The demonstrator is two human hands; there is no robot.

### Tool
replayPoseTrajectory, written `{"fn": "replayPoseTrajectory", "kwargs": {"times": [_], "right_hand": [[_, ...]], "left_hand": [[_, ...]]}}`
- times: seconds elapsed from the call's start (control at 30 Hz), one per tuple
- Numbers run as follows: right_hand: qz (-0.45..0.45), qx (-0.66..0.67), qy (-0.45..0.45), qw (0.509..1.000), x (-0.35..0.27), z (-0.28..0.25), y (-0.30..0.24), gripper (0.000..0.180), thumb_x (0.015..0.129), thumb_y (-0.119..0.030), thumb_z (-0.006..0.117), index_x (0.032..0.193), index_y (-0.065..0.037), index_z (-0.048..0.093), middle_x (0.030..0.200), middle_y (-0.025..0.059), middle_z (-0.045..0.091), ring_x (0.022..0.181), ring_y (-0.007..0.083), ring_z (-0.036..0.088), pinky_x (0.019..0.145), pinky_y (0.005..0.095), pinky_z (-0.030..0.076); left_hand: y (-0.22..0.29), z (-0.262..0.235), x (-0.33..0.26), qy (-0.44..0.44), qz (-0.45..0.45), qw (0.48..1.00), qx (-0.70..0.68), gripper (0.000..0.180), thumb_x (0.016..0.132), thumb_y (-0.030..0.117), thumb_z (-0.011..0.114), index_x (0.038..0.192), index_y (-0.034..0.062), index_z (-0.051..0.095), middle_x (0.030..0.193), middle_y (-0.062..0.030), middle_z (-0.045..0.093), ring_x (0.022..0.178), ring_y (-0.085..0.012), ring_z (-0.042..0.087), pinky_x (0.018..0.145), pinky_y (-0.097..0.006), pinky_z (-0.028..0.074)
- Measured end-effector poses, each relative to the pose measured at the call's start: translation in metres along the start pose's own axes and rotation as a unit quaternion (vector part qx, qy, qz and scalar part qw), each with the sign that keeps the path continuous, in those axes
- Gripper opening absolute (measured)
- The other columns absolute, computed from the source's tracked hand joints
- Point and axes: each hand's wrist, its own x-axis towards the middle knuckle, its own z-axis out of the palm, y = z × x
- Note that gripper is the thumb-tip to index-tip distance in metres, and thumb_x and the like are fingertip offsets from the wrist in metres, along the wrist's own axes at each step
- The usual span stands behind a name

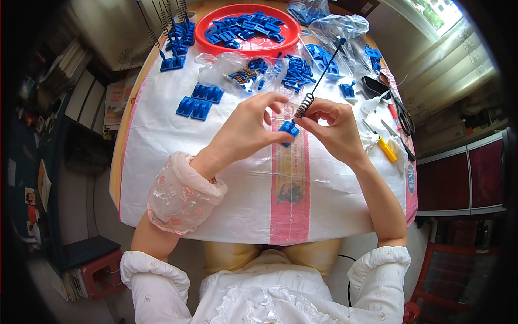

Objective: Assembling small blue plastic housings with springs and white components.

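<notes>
Over the middle of the table, my right hand (334, 127) pinches the lower end of a thin black rod with a coiled spring section (305, 106). The rod slants up and away to a blue tip (342, 41). At its bottom sits a small blue plastic base (290, 128), where rod and base meet. My left hand (245, 127) curls around the base from the left, its thumb pressed to the base's near side. The undersides of my fingers are hidden. To the left of my left hand lie several blue plastic bases (199, 101) in a group.
A red round tray (200, 46) with many blue pieces stands at the back. Plastic bags (216, 67) hold small parts beside loose blue pieces (298, 73). Sprung rods on bases (172, 63) stand far left. A yellow-handled tool (387, 150) and black-handled scissors (406, 121) lie right.
</notes>
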Motion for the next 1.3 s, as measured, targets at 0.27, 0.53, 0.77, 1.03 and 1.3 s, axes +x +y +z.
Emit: {"fn": "replayPoseTrajectory", "kwargs": {"times": [0.27, 0.53, 0.77, 1.03, 1.3], "right_hand": [[-0.005, -0.025, 0.010, 1.000, -0.002, 0.000, 0.002, 0.009, 0.085, -0.001, 0.078, 0.090, 0.004, 0.073, 0.082, 0.0046, 0.071, 0.074, 0.0083, 0.063, 0.068, 0.0239, 0.051], [-0.011, -0.050, 0.018, 0.999, -0.002, -0.002, 0.004, 0.009, 0.085, -0.002, 0.078, 0.090, 0.004, 0.073, 0.083, 0.0052, 0.072, 0.074, 0.0091, 0.063, 0.070, 0.0248, 0.052], [-0.007, -0.050, 0.019, 0.999, -0.003, -0.004, 0.005, 0.010, 0.085, -0.002, 0.078, 0.092, 0.004, 0.074, 0.084, 0.0057, 0.072, 0.076, 0.0097, 0.064, 0.071, 0.0253, 0.053], [-0.014, -0.044, 0.015, 0.999, -0.003, -0.002, 0.007, 0.010, 0.085, -0.001, 0.078, 0.093, 0.005, 0.074, 0.085, 0.0059, 0.072, 0.076, 0.0101, 0.064, 0.072, 0.0256, 0.052], [-0.022, -0.052, 0.015, 0.998, -0.004, -0.002, 0.009, 0.010, 0.085, -0.001, 0.077, 0.093, 0.005, 0.073, 0.084, 0.0052, 0.072, 0.074, 0.0098, 0.062, 0.071, 0.0255, 0.051]], "left_hand": [[0.000, 0.018, -0.009, 0.010, -0.072, 0.990, 0.124, 0.044, 0.070, 0.025, 0.091, 0.104, 0.0056, 0.071, 0.099, -0.0097, 0.066, 0.091, -0.0269, 0.068, 0.081, -0.038, 0.055], [-0.010, 0.019, -0.010, 0.027, -0.036, 0.992, 0.115, 0.035, 0.072, 0.017, 0.087, 0.105, 0.0101, 0.078, 0.091, -0.0078, 0.064, 0.081, -0.0213, 0.063, 0.075, -0.034, 0.053], [-0.011, 0.017, -0.007, 0.007, -0.030, 0.994, 0.108, 0.034, 0.075, 0.017, 0.084, 0.109, 0.0109, 0.079, 0.091, -0.0077, 0.064, 0.080, -0.0208, 0.062, 0.076, -0.033, 0.053], [-0.014, 0.015, -0.008, 0.005, -0.016, 0.994, 0.109, 0.036, 0.075, 0.016, 0.084, 0.110, 0.0104, 0.078, 0.090, -0.0078, 0.063, 0.081, -0.0201, 0.061, 0.076, -0.032, 0.052], [-0.017, 0.016, -0.007, 0.004, -0.011, 0.994, 0.105, 0.036, 0.075, 0.016, 0.083, 0.110, 0.0096, 0.078, 0.090, -0.0081, 0.064, 0.080, -0.0197, 0.061, 0.076, -0.032, 0.052]]}}
